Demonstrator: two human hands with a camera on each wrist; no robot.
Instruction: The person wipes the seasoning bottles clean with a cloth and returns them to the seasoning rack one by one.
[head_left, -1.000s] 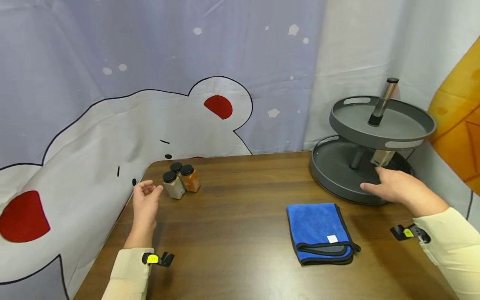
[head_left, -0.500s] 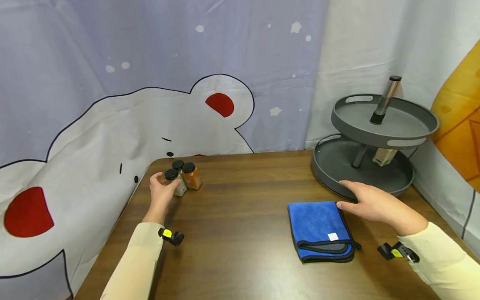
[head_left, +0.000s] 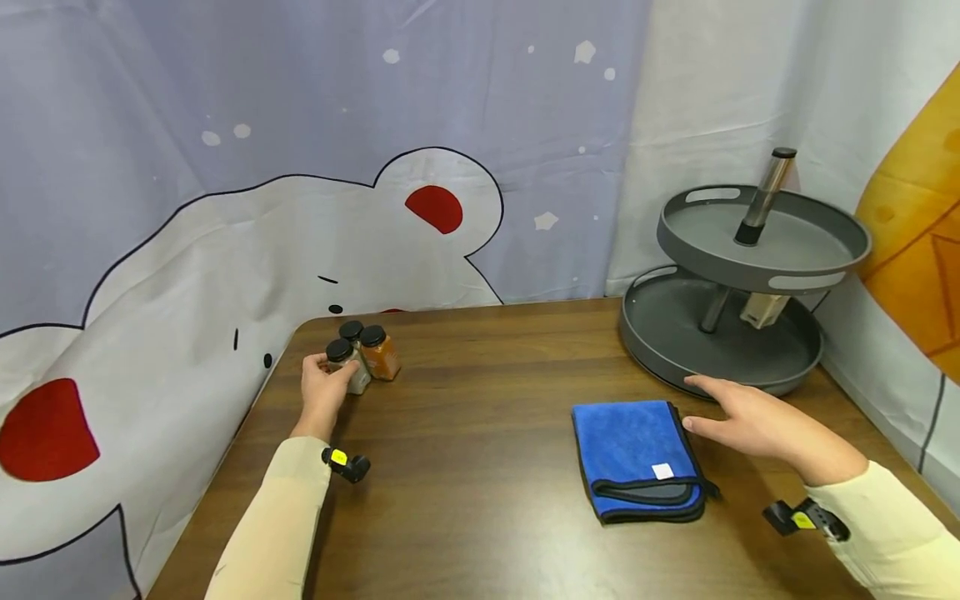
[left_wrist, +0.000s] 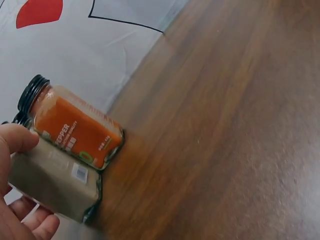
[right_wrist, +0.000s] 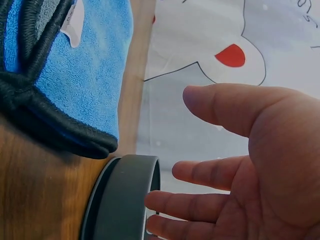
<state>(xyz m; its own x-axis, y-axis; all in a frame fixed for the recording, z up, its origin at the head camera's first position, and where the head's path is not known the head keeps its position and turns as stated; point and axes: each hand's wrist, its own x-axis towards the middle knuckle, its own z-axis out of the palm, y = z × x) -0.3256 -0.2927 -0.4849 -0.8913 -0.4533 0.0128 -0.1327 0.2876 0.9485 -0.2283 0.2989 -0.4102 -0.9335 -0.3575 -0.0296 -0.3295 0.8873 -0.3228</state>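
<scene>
At the table's back left my left hand point(head_left: 324, 392) holds a square glass spice jar point(left_wrist: 57, 180) of pale powder, thumb on one side and fingers on the other. The jar stands upright, with a black lid. Touching it is an orange pepper jar point(left_wrist: 75, 130); a third black-lidded jar point(head_left: 351, 332) stands behind, mostly hidden. My right hand point(head_left: 772, 429) is in the air, fingers extended and holding nothing. It is between a folded blue cloth point(head_left: 630, 442) and the lower tier of a grey two-tier round tray stand point(head_left: 652, 354).
A pale square jar point(head_left: 763, 310) is on the lower tier, its top hidden by the upper tier point(head_left: 810, 237). A metal post point(head_left: 765, 196) rises through the stand. Printed curtains point(head_left: 525, 167) hang behind the wooden table point(head_left: 480, 492).
My left hand has moved right and taken hold of the pale spice jar. My right hand has drawn back from the lower tier, leftward and toward me, then shifted slightly.
</scene>
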